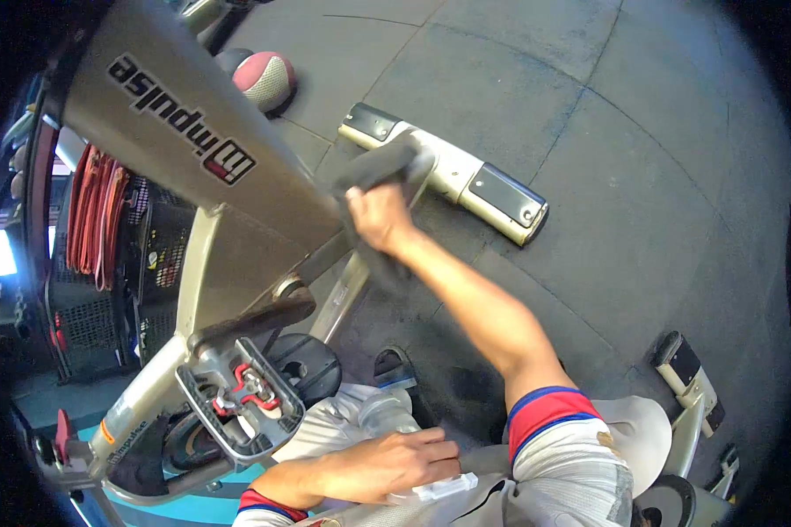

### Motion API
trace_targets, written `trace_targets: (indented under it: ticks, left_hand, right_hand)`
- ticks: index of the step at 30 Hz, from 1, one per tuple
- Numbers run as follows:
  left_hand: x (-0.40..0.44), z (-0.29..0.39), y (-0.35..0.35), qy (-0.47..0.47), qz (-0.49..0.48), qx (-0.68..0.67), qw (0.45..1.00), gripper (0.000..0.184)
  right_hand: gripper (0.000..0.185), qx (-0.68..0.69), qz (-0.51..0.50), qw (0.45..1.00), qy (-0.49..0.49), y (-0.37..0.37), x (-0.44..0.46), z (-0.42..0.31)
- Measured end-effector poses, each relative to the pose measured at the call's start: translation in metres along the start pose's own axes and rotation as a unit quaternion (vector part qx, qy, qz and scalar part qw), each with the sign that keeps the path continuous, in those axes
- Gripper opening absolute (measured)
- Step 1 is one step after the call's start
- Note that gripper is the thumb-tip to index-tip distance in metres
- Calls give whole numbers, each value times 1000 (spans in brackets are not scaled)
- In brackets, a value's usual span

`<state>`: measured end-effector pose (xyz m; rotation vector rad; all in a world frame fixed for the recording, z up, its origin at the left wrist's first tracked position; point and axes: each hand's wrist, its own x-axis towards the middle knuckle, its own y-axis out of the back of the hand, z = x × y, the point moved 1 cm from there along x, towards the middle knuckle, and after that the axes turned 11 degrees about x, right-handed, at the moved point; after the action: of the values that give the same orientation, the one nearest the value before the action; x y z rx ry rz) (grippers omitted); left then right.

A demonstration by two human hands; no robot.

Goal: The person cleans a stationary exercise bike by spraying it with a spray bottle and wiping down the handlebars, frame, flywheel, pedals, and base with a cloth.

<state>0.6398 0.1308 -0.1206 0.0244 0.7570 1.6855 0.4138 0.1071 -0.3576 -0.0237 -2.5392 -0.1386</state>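
Note:
My right hand (382, 215) is closed around a dark grey cloth (373, 167), blurred in places, which lies against the frame of an exercise bike (264, 211) marked Impulse. The arm reaches up and left across the view. Close to my body, my left hand (400, 464) wraps round a clear spray bottle (385, 411). Its white spray head (448, 487) sticks out below the fingers, and the rest is covered by the hand. A pedal (242, 400) with red metal parts sits left of the bottle.
The bike's floor foot (453, 167) lies beyond my right hand. A pink and white ball (265, 81) rests on the dark mat floor (642, 193). Red bands (97, 211) hang on a rack at left. Another machine's foot (690, 382) stands at lower right.

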Motion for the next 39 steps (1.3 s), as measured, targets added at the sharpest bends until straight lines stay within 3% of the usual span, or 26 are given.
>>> trace_targets:
  ticks: [2, 3, 6, 8, 11, 12, 14, 15, 17, 19, 20, 21, 23, 24, 26, 28, 29, 31, 32, 34, 35, 38, 39]
  left_hand:
    - [3, 1, 1, 4, -11, -7, 1000, 54]
    - [5, 2, 2, 3, -17, -14, 1000, 54]
    - [10, -2, 10, 1, -23, -8, 1000, 55]
    - [11, -8, 8, -1, -17, 9, 1000, 57]
    - [9, -14, 5, 28, 21, 20, 999, 58]
    - [10, -15, 4, 42, 16, 35, 998, 58]
    - [12, -18, 4, 62, -1, 63, 996, 60]
    - [15, -17, 4, 71, -11, 60, 996, 60]
    - [23, -18, 9, 65, -19, 51, 996, 62]
    - [28, -18, 9, 62, -25, 39, 997, 62]
    - [31, -19, 9, 60, -27, 33, 997, 62]
    - [35, -20, 8, 58, -26, 27, 998, 62]
    - [39, -24, 5, 56, -12, -8, 998, 61]
    - [39, -27, 6, 59, -5, -22, 998, 61]
    - [42, -35, 8, 59, 18, -59, 996, 60]
    - [46, -40, 14, 61, 25, -86, 994, 62]
    - [48, -40, 15, 66, 17, -99, 993, 65]
    - [49, -30, 19, 80, 14, -111, 991, 71]
    - [47, -17, 22, 82, 59, -91, 991, 66]
    - [48, 10, 38, 107, -3, -65, 992, 61]
    - [47, 19, 43, 105, -44, -49, 992, 57]
    - [41, 27, 46, 72, -20, -101, 992, 59]
    - [43, 21, 51, 47, 12, -114, 992, 51]
  right_hand:
    - [50, 121, 68, 990, -6, -1, -8, -20]
    - [52, 118, 22, 993, -16, -5, -14, -3]
    - [58, 0, -53, 997, -54, 19, 1, 44]
    - [59, -70, -106, 969, -210, 34, 16, 96]
    - [59, -135, -92, 977, -138, 48, 14, 112]
    - [58, -123, -15, 970, -208, 34, 7, 106]
    - [59, -17, 18, 944, -328, 15, -15, 71]
    - [59, -75, 164, 968, -176, -10, -24, 63]
    - [60, -97, 249, 962, -60, -18, -37, 53]
    - [61, -23, 137, 980, -140, -7, -40, 51]
    - [61, -15, -29, 960, -278, 15, -22, 65]
    - [59, -60, -2, 955, -289, 25, -3, 84]
    - [53, -137, -4, 963, -233, 33, 25, 109]
    - [52, -121, -39, 955, -268, 29, 30, 109]
    - [47, -103, -19, 971, -214, 27, 18, 85]
    - [40, -45, 187, 976, -106, -3, -12, 59]
    - [37, 66, 119, 974, -181, -23, -33, 44]
    - [37, 195, 109, 953, -202, -46, -51, -22]
    - [38, 213, 173, 950, -150, -43, -38, -58]
    - [44, 262, 138, 952, -80, -40, -23, -88]
    - [49, 243, 99, 965, -4, -33, -16, -93]
    - [55, 200, -59, 977, 38, -32, -16, -74]
    - [59, 177, -48, 981, 70, -29, -26, -60]
